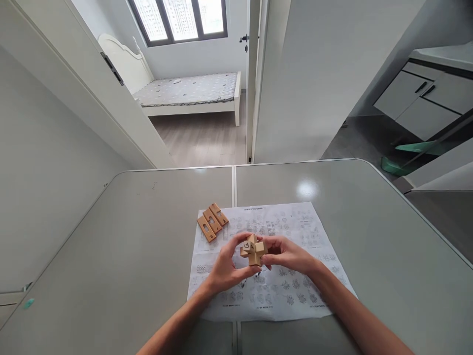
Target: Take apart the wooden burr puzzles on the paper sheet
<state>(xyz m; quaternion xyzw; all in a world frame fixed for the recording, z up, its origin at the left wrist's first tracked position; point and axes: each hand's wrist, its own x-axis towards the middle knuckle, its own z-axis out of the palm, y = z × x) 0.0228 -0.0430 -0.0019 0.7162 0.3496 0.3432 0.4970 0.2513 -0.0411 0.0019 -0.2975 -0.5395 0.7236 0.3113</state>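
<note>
A pale wooden burr puzzle (pixel 253 250), made of interlocking bars with dark marks on some ends, is held above a printed sheet. My left hand (pixel 231 261) grips it from the left, thumb along the bottom and fingers behind the top. From the right, my right hand (pixel 286 254) pinches it between thumb and fingers. Under both hands lies the white instruction sheet (pixel 306 222), covered with small diagrams. Three flat wooden pieces (pixel 213 222) with cut-out slots and numbers lie side by side at the sheet's upper left corner.
The grey table (pixel 155 246) has a seam down its middle and a pale raised edge. Beyond it an open doorway shows a bed (pixel 192 91) under a window. A white cabinet (pixel 424 93) and a green dustpan (pixel 393 166) are at the right.
</note>
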